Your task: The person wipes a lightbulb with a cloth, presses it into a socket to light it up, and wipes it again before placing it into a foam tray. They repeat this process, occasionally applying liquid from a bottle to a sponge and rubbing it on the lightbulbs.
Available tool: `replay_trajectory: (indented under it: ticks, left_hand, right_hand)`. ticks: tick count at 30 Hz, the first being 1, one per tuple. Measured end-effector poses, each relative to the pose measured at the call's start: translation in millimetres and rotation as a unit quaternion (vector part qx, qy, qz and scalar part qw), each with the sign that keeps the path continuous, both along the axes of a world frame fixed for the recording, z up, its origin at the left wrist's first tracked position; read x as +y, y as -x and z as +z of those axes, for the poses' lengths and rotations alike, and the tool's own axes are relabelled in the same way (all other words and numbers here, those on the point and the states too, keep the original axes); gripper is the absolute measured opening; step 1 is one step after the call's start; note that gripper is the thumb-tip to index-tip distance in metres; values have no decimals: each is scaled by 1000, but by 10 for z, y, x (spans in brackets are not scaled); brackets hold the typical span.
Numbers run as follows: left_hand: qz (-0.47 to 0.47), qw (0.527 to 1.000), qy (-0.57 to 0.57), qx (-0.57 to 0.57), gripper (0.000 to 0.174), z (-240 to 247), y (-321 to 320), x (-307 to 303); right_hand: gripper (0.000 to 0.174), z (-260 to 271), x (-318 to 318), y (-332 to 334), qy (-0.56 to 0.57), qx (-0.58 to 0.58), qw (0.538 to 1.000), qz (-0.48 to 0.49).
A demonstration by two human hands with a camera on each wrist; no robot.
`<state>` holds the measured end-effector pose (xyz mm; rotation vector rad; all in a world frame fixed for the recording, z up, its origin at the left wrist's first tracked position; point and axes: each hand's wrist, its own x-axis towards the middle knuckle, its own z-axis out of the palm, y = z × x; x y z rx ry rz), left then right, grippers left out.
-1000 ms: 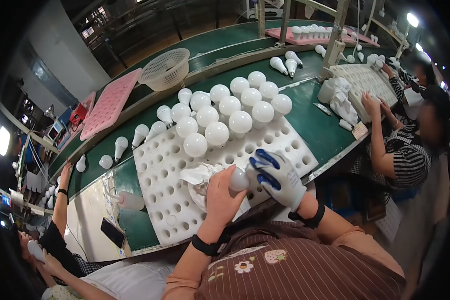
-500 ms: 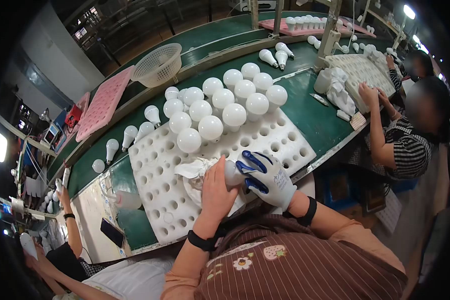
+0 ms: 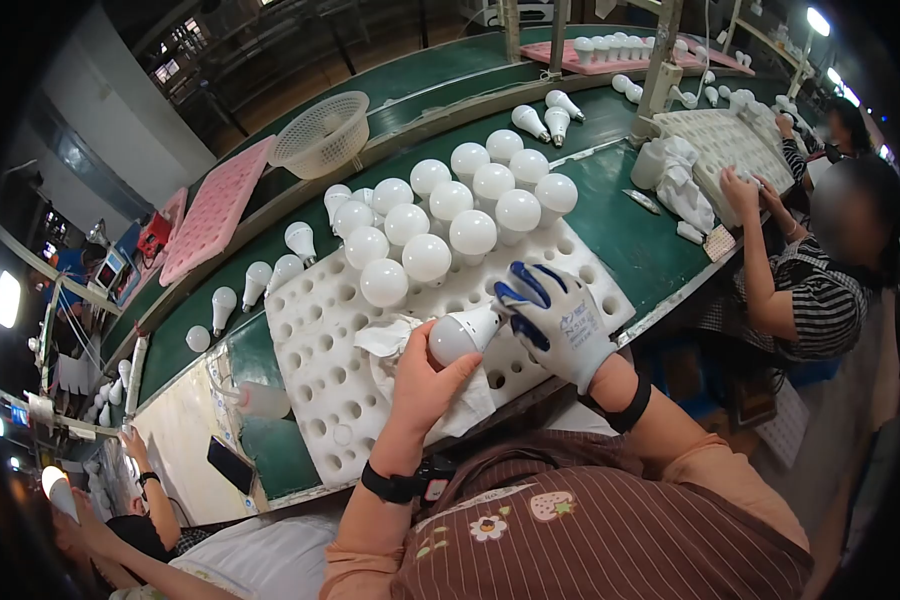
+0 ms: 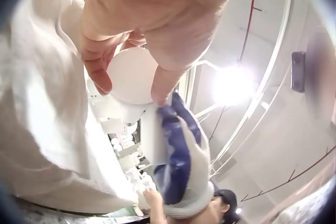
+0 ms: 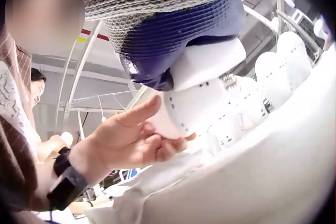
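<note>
My bare left hand (image 3: pixel 425 385) grips the round globe of a white bulb (image 3: pixel 458 338), tilted with its base toward my right hand, over a white foam tray (image 3: pixel 325 405). My right hand (image 3: pixel 560 325), in a blue-and-white glove, is beside that base. In the right wrist view, the gloved fingers (image 5: pixel 147 58) curl round a smooth white piece (image 5: pixel 212 62) close against the bulb (image 5: pixel 181 108); its exact shape is partly hidden. The left wrist view shows the left fingers round the globe (image 4: pixel 132 76). A crumpled white cloth (image 3: pixel 470 400) lies under the left hand.
Several bulbs (image 3: pixel 426 257) stand in the tray's far part, with others lying behind on the green table (image 3: pixel 595 190). A white basket (image 3: pixel 320 135) and pink tray (image 3: pixel 215 210) are farther back. A phone (image 3: pixel 231 465) lies left; people work on both sides.
The bulb between my hands has turned, so its neck and base side now show. My gloved hand has shifted slightly right and up, its fingers more spread. A bulb held at far left is now lit.
</note>
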<state>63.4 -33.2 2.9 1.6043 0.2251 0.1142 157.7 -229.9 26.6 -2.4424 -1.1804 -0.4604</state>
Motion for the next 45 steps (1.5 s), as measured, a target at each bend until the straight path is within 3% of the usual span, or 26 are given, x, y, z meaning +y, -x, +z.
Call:
replay_trajectory:
  ticks: [3, 5, 6, 8, 11, 15, 21, 23, 25, 27, 29, 31, 33, 35, 37, 41, 42, 45]
  left_hand:
    - [20, 998, 57, 34, 49, 12, 9, -9]
    - [25, 980, 194, 39, 41, -56, -2, -29]
    - [27, 980, 194, 38, 41, -54, -6, -47]
    - [15, 942, 333, 44, 42, -34, -13, -79]
    - [42, 911, 398, 103, 53, 95, -2, -94]
    - [15, 880, 468, 76, 58, -43, -1, 16]
    - [65, 870, 466, 145, 62, 142, -13, -150]
    - [1, 830, 543, 128, 64, 144, 13, -66]
    - [-22, 814, 570, 112, 67, 45, 50, 17]
    - [-98, 783, 608, 82, 68, 13, 80, 67]
    - [-79, 799, 588, 95, 66, 61, 91, 26]
    - [-53, 837, 529, 129, 64, 109, 82, -33]
    - [-71, 837, 527, 126, 62, 72, 81, -33]
    - [-89, 791, 595, 110, 60, 28, 95, 31]
    - [-87, 790, 601, 83, 58, 26, 147, 82]
    - [-84, 782, 617, 6, 58, -10, 305, 254]
    - [-109, 769, 629, -16, 60, -26, 340, 328]
    - [-79, 777, 621, -60, 64, -45, 490, 504]
  right_hand:
    - [48, 13, -6, 28, -52, -21, 998, -12]
    - [44, 140, 68, 211, -74, -16, 997, 8]
    - [43, 111, 115, 273, -70, -40, 996, 31]
    - [40, 12, 210, 337, -94, -105, 989, 45]
    - [38, 0, 175, 315, -71, -87, 992, 55]
    - [45, -51, 153, 238, -59, -60, 996, 18]
    - [45, 86, 252, 370, -108, -59, 988, 95]
    - [45, 6, 233, 298, -89, -71, 990, 81]
    - [48, 29, 183, 210, -93, -37, 992, 72]
    - [50, 151, 129, 151, -178, 49, 982, 41]
    - [46, 311, 152, 164, -345, 244, 901, 94]
    - [45, 429, 164, 124, -325, 242, 904, 133]
    - [42, 441, 222, 119, -331, 325, 877, 128]
    - [42, 304, 216, 31, -318, 338, 876, 127]
    - [41, 64, 194, -120, -239, 231, 938, 95]
    - [56, -131, 208, -173, -26, 132, 990, -49]
    - [63, -76, 263, -96, -1, 108, 993, -40]
    - [61, 75, 516, 227, -15, 114, 989, 96]
